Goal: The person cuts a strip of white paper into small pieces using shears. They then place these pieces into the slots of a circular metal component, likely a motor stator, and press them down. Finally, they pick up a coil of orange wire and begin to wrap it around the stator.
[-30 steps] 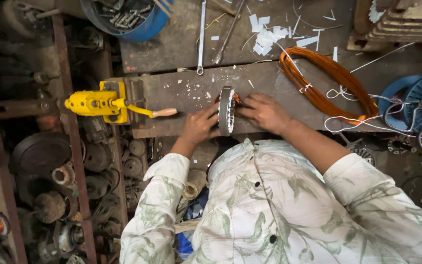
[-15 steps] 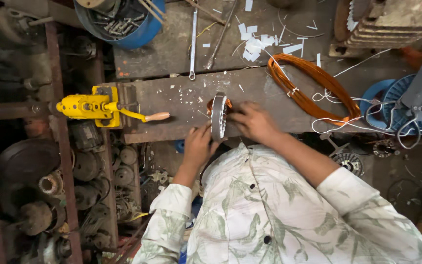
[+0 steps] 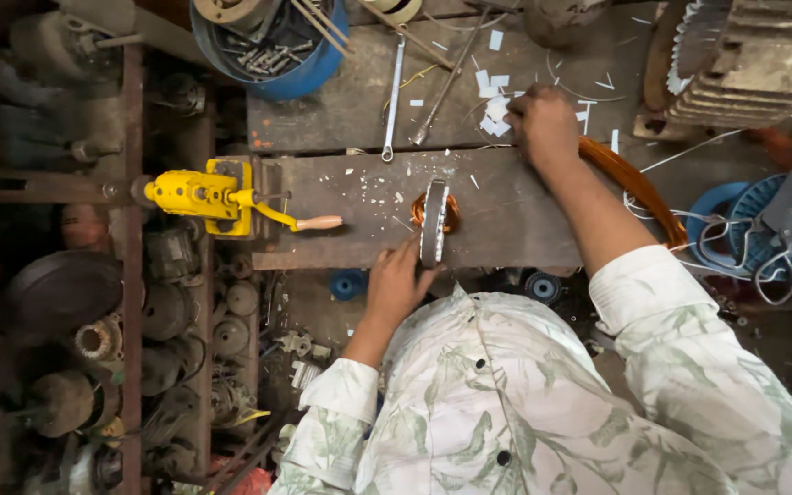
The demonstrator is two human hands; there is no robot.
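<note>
Head view: left hand (image 3: 396, 286) steadies the upright stator (image 3: 434, 220); right hand (image 3: 543, 124), at one o'clock, pinches among paper scraps (image 3: 495, 101), likely fetching insulation.

Yellow winder (image 3: 202, 194), blue tub (image 3: 309, 73), orange wire coil (image 3: 632, 188), white leaf-patterned shirt (image 3: 543, 403).

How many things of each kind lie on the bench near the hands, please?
Ring-shaped stator with copper winding: 1
Spanner: 1
Yellow hand-crank winder: 1
Orange wire coil: 1
Blue tub of bolts: 1
Total: 5
</note>
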